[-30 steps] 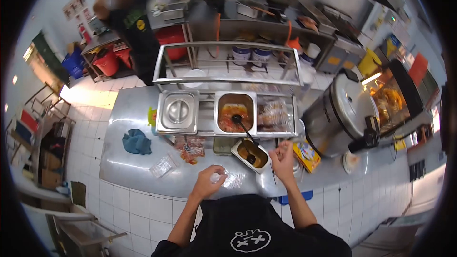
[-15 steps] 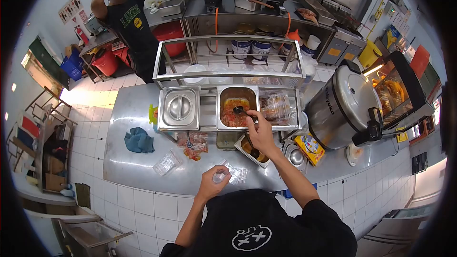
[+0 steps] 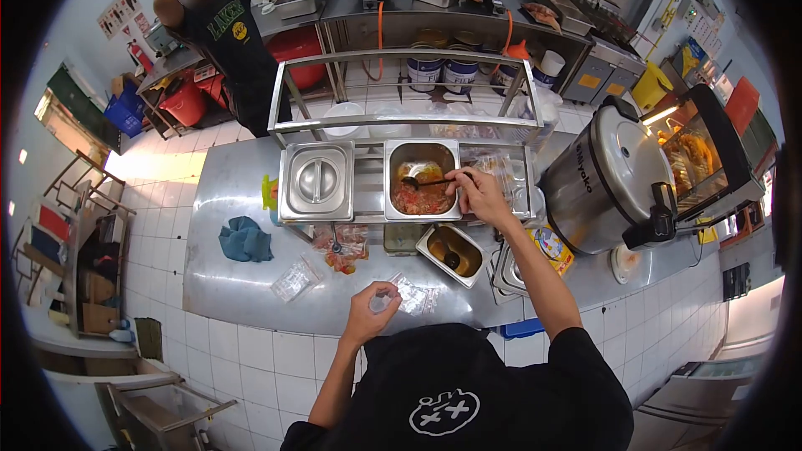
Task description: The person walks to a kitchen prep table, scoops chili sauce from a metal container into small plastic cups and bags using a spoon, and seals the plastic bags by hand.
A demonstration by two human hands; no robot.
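Note:
My right hand (image 3: pixel 483 195) is closed on the handle of a dark ladle (image 3: pixel 424 184), whose bowl rests in red, chunky sauce (image 3: pixel 422 200) inside a square steel pan (image 3: pixel 421 144). My left hand (image 3: pixel 369 312) is lower, near the table's front edge, its fingers wrapped round a small clear plastic bag (image 3: pixel 382 301). Several clear bags (image 3: pixel 418 296) lie just right of it. A second steel pan (image 3: pixel 473 274) with dark liquid and another ladle (image 3: pixel 452 260) stands tilted below the rack. Left of the sauce pan is a lidded steel pan (image 3: pixel 317 184).
A large rice cooker (image 3: pixel 603 179) and a lit food display case (image 3: pixel 697 150) stand at the right. On the steel table (image 3: pixel 225 284) lie a blue cloth (image 3: pixel 245 240) and a bag of red sauce (image 3: pixel 344 248). A co-worker (image 3: pixel 230 33) stands beyond the steel rack (image 3: pixel 409 123).
My right hand has moved right and slightly up, with the ladle now stretched leftward in the sauce. The view has shifted slightly, and the co-worker appears a little closer.

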